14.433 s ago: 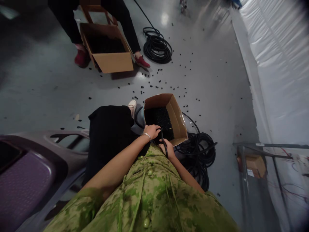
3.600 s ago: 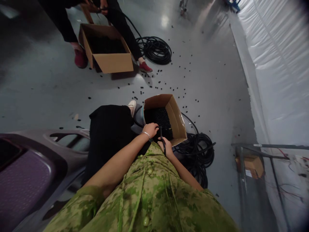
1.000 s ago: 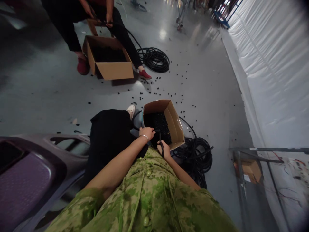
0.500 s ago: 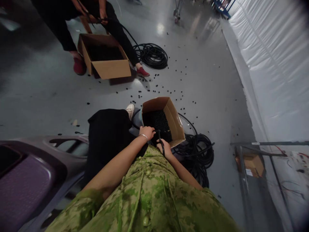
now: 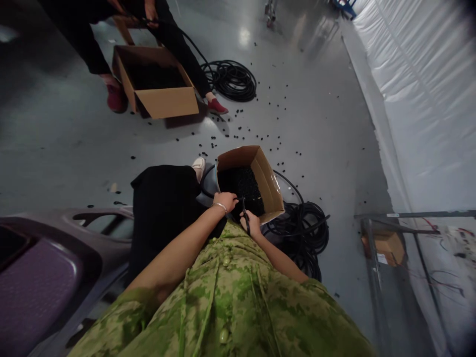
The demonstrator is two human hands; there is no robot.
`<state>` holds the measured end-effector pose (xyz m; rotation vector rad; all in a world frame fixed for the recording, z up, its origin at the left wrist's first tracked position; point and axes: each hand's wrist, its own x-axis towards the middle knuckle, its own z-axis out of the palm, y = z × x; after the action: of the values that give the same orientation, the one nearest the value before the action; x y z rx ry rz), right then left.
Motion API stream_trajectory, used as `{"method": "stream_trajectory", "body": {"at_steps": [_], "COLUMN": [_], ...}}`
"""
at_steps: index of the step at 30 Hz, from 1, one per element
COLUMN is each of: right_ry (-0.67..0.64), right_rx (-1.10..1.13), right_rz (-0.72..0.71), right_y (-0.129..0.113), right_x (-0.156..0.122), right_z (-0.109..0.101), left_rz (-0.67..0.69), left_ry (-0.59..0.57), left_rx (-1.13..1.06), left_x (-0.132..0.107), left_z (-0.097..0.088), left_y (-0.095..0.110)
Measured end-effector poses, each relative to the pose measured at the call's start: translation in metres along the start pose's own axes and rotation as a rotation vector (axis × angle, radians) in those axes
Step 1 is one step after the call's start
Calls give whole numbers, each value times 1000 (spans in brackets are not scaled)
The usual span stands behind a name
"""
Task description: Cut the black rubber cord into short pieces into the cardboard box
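My left hand is closed around a black hose, whose end sticks out past the fingers over an open cardboard box. In my right hand is a pair of dark scissors, its blades pointing up beside the hose end. Whether the blades touch the hose is too small to tell. Many short black pieces lie inside the box below both hands. A loose coil of black hose rests on the floor right of the box.
Across from me a seated person's hand holds black hose above a larger cardboard box. Another hose coil lies beside that person's foot. Small black bits dot the floor. A purple-grey plastic chair stands at left, a metal frame at right.
The whole view has shifted slightly, so most things sit a little higher and further left. Both hands keep hold of the hose and scissors in nearly the same place over the box.
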<state>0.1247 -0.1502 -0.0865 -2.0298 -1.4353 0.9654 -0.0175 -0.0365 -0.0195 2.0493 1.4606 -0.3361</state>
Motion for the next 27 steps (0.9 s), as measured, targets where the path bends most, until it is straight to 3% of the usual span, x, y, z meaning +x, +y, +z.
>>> {"method": "stream_trajectory", "body": {"at_steps": [11,16,20,27], "right_ry": [-47,-91,-157,-49], "right_rx": [-42,144,241,81], "right_rz": [15,-3,64,18], "right_y": [5,4,4,9], "right_x": [5,3,1,1], "right_z": [5,-5,-11,-3], "left_rz": [-37,-10,9,20], "left_ry": [2,-3,0,-30], "left_rx": [32,18,14,50], "left_x": [-2,-3,-2,-1], "left_z": [-6,-5,-2,-1], "left_y": [1,2,3,2]}}
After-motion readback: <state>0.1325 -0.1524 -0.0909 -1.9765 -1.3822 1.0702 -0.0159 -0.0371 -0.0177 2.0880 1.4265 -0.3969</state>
